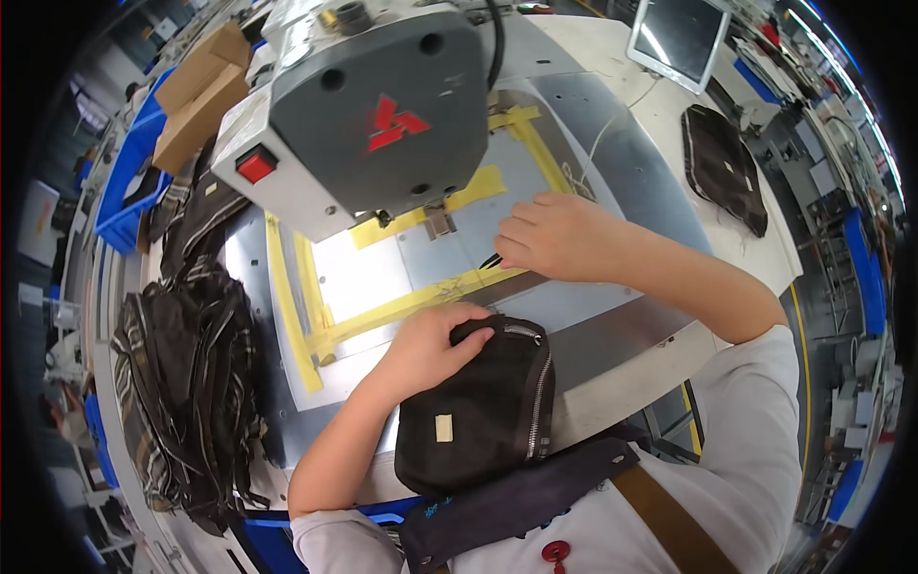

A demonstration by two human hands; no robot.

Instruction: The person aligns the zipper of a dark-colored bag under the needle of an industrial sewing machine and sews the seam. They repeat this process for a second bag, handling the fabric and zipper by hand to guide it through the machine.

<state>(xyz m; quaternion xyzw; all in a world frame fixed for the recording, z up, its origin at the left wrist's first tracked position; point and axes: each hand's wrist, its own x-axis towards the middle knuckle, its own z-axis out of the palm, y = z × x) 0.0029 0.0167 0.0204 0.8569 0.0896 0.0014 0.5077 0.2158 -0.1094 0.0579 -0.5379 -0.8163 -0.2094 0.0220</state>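
My left hand (432, 349) grips the top edge of a black fabric pouch (478, 402), thumb on the near face. A silver zipper curves down the pouch's right side, and a small cream label sits on its front. The pouch hangs over the table's front edge against my lap. Further forward, my right hand (550, 239) is closed around a small dark tool (491, 260) with two thin points, its kind hidden by the fingers. Those points hover over or touch the yellow-taped plate (382, 273) under the sewing machine head (382, 115); I cannot tell which.
A heap of dark fabric pieces (186, 392) lies at the left, near a blue bin (134, 206) and a cardboard box (201, 96). Another black pouch (724, 167) rests at the right. Behind it stands a screen (679, 40). A metal presser (438, 222) sits below the machine head.
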